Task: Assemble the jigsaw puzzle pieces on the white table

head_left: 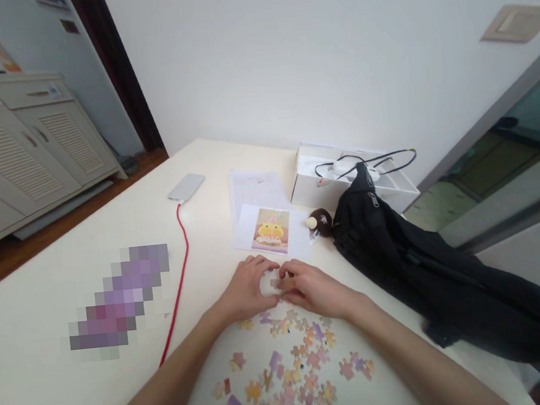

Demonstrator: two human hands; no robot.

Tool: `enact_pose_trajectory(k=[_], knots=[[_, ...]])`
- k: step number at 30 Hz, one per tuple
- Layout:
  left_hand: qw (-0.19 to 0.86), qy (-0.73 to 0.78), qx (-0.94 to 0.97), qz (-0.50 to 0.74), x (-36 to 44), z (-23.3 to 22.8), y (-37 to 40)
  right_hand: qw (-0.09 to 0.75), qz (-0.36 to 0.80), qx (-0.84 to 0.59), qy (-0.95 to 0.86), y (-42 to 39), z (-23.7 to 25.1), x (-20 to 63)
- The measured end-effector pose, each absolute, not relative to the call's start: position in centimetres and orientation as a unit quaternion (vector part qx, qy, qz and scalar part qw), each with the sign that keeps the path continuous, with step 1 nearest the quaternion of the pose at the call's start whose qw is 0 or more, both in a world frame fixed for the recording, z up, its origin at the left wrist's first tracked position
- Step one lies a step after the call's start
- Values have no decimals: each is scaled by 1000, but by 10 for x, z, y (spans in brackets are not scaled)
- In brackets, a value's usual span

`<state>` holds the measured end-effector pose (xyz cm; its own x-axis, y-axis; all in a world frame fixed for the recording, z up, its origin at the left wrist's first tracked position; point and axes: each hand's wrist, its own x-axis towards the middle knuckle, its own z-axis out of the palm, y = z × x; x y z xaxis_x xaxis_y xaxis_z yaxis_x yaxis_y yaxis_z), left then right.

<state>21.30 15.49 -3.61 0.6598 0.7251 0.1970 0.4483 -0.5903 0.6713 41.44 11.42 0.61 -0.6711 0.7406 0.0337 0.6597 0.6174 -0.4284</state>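
Both hands meet on the table: the left hand and right hand pinch 1 or 2 puzzle pieces together. Loose pieces lie scattered near the wrists; I'd judge hardly any joined, most remaining.

- The table looks smooth and matt, a cream laminate with a soft sheen.
- The puzzle pieces, at 6 o'clock, look like thin matt cardboard.
- The picture sheet, at 12 o'clock from the hands, is paper, slightly glossy.
- The black bag, at 3 o'clock, is dull woven cloth with metal zip pulls.
- The red cable, at 9 o'clock, looks like smooth plastic.
- The white box, at 1 o'clock, is matt card.
- The cabinet, at 10 o'clock, has painted, slatted wood fronts.
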Motion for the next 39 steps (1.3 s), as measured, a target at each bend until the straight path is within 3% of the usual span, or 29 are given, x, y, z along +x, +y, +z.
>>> enact_pose_trajectory(k=[6,15,26,39], knots=[[293,339,859,249,212,-40,156,107,162,-384,-903,113,-2,413],[290,350,856,245,213,-42,155,64,-8,-310,-949,109,-12,414],[302,334,859,245,212,-39,156,117,76,-333,-933,110,-10,417],[296,325,863,248,212,-35,153,154,77,-331,-928,107,-13,417]])
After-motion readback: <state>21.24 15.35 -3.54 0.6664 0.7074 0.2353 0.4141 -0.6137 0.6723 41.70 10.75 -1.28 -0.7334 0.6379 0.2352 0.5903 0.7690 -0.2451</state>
